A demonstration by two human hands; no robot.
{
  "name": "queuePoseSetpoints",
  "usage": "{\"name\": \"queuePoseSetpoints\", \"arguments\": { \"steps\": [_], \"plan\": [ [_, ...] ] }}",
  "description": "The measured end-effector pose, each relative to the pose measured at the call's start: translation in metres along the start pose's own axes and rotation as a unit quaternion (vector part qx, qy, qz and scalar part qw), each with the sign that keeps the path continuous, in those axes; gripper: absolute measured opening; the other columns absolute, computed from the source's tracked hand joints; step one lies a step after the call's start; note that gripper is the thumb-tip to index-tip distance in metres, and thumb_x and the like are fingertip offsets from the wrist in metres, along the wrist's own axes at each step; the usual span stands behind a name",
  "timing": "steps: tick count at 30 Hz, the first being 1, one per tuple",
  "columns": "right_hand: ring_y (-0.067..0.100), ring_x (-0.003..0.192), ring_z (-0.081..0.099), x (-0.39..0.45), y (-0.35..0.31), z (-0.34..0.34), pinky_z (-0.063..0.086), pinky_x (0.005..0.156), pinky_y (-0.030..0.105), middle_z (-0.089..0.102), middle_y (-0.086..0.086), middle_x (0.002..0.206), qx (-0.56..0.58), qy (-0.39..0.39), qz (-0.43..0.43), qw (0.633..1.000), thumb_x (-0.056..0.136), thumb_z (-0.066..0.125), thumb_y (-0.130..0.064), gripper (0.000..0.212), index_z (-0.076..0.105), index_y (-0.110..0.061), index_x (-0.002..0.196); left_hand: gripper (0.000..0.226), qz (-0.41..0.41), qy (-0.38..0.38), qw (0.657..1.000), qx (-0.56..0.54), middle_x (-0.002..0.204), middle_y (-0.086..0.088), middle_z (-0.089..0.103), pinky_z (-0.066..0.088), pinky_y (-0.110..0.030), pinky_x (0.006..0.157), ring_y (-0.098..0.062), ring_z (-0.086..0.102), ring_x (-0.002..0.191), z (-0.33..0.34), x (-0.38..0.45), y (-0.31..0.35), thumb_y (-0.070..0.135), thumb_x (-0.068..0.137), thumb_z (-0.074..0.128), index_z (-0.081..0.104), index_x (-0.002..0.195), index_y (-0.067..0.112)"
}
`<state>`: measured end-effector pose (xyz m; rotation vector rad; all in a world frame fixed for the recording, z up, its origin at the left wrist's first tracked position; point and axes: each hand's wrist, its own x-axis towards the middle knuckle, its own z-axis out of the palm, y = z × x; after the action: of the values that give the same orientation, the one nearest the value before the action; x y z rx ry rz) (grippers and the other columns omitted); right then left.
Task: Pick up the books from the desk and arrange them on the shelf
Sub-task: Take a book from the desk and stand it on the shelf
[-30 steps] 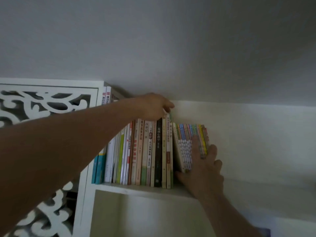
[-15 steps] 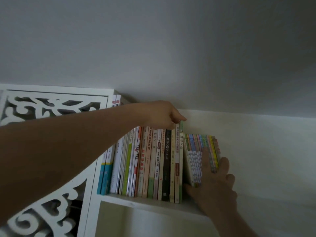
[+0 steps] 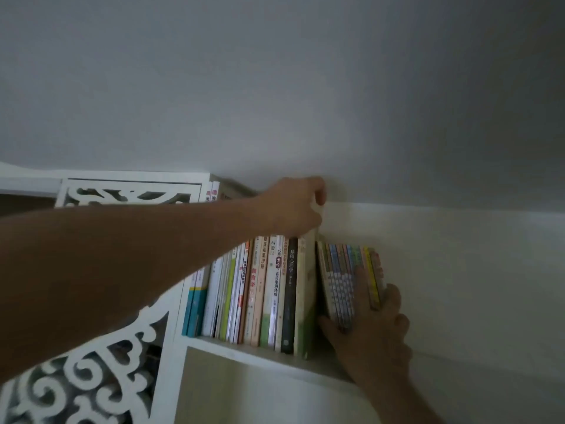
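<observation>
The shelf (image 3: 244, 351) carries a tall upright row (image 3: 263, 289); the left hand (image 3: 293, 209) curls over its right-end top, probably steadying it. The right hand (image 3: 371, 328) grips a small bundle (image 3: 348, 280) just right, seating it. Since a second ago, the bundle stands closer to the row.

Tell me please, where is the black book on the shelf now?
In the head view the black book stands upright on the shelf, right of centre in the row of tall books, under the left hand and left of the thin colourful books.
</observation>
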<state>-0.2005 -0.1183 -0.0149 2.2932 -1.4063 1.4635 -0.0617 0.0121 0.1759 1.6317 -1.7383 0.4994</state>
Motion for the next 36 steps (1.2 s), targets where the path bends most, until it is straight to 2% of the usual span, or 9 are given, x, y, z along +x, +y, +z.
{"name": "queuePoseSetpoints", "arguments": {
  "steps": [5, 9, 14, 18, 24, 27, 30, 33, 36],
  "plan": [
    [0.039, 0.148, 0.017, 0.029, -0.004, -0.028, 0.045, 0.107, 0.065, 0.002, 0.005, 0.166, -0.010, 0.044, -0.122, 0.992, 0.088, 0.058, -0.072, 0.093, 0.001, -0.046, 0.157, 0.021, -0.034, 0.067, 0.996, 0.044, 0.085, 0.004, 0.064, 0.044, -0.018, 0.046, -0.006, 0.062, 0.060, -0.077, -0.045, 0.010, 0.011, 0.089, 0.065, 0.072, 0.087, 0.031],
    [0.027, 0.152, 0.014, 0.069, -0.048, -0.052, 0.029, 0.119, 0.065, 0.019, -0.007, 0.165, -0.006, 0.007, -0.229, 0.973, 0.094, 0.055, -0.064, 0.067, 0.033, -0.043, 0.154, 0.022, -0.068, 0.112, 0.988, 0.083, 0.082, 0.005, 0.069, 0.043, -0.015, 0.046, -0.008, 0.065, 0.062, -0.094, -0.081, 0.004, 0.014, 0.089, 0.066, 0.073, 0.082, 0.034],
    [0.027, 0.157, 0.018, 0.097, -0.083, -0.042, 0.008, 0.119, 0.074, 0.021, -0.016, 0.169, -0.026, -0.081, -0.271, 0.959, 0.088, 0.060, -0.075, 0.082, 0.024, -0.048, 0.157, 0.027, -0.100, 0.204, 0.974, 0.008, 0.085, -0.004, 0.070, 0.051, -0.033, 0.058, -0.026, 0.065, 0.070, -0.111, -0.097, -0.024, 0.006, 0.084, 0.073, 0.073, 0.076, 0.031],
    [0.021, 0.139, 0.048, 0.098, -0.079, -0.033, 0.016, 0.119, 0.069, 0.047, -0.015, 0.152, -0.031, -0.044, -0.277, 0.959, 0.077, 0.070, -0.078, 0.083, 0.033, -0.049, 0.145, 0.025, -0.090, 0.233, 0.967, -0.047, 0.068, -0.003, 0.064, 0.046, -0.029, 0.057, -0.020, 0.053, 0.056, -0.108, -0.095, -0.035, 0.002, 0.080, 0.074, 0.074, 0.076, 0.027],
    [0.021, 0.130, 0.049, 0.107, -0.077, -0.036, 0.025, 0.113, 0.069, 0.047, -0.015, 0.135, -0.059, -0.037, -0.292, 0.954, 0.071, 0.063, -0.090, 0.088, 0.028, -0.056, 0.143, 0.021, -0.044, 0.219, 0.972, -0.071, 0.075, -0.020, 0.065, 0.045, -0.027, 0.054, -0.022, 0.052, 0.058, -0.083, -0.081, -0.030, 0.004, 0.081, 0.072, 0.073, 0.077, 0.025],
    [0.021, 0.126, 0.047, 0.111, -0.057, -0.045, 0.026, 0.112, 0.066, 0.044, -0.012, 0.127, -0.101, -0.016, -0.305, 0.947, 0.076, 0.055, -0.091, 0.072, 0.040, -0.059, 0.138, 0.020, -0.029, 0.235, 0.969, -0.068, 0.083, -0.025, 0.066, 0.046, -0.026, 0.050, -0.021, 0.052, 0.057, -0.067, -0.071, -0.027, 0.005, 0.081, 0.071, 0.073, 0.077, 0.025],
    [0.020, 0.121, 0.046, 0.114, -0.040, -0.051, 0.021, 0.115, 0.066, 0.040, -0.011, 0.122, -0.112, -0.017, -0.317, 0.942, 0.077, 0.052, -0.090, 0.053, 0.057, -0.055, 0.117, 0.020, -0.013, 0.266, 0.963, -0.041, 0.071, -0.015, 0.066, 0.045, -0.018, 0.044, -0.013, 0.050, 0.050, -0.053, -0.061, -0.022, 0.007, 0.081, 0.069, 0.073, 0.076, 0.026],
    [0.019, 0.120, 0.047, 0.116, -0.031, -0.055, 0.017, 0.117, 0.065, 0.039, -0.012, 0.122, -0.098, -0.026, -0.322, 0.941, 0.078, 0.053, -0.087, 0.048, 0.059, -0.054, 0.113, 0.020, 0.008, 0.281, 0.959, -0.033, 0.056, 0.009, 0.058, 0.047, -0.017, 0.044, -0.007, 0.048, 0.046, -0.043, -0.054, -0.010, 0.006, 0.082, 0.067, 0.073, 0.078, 0.025],
    [0.018, 0.118, 0.047, 0.117, -0.019, -0.060, 0.015, 0.118, 0.063, 0.037, -0.014, 0.121, -0.089, -0.043, -0.319, 0.943, 0.075, 0.050, -0.091, 0.052, 0.058, -0.056, 0.112, 0.021, 0.015, 0.286, 0.956, -0.055, 0.055, 0.013, 0.056, 0.046, -0.020, 0.042, -0.005, 0.047, 0.045, -0.037, -0.048, 0.002, 0.004, 0.082, 0.067, 0.073, 0.079, 0.023]
  ]
}}
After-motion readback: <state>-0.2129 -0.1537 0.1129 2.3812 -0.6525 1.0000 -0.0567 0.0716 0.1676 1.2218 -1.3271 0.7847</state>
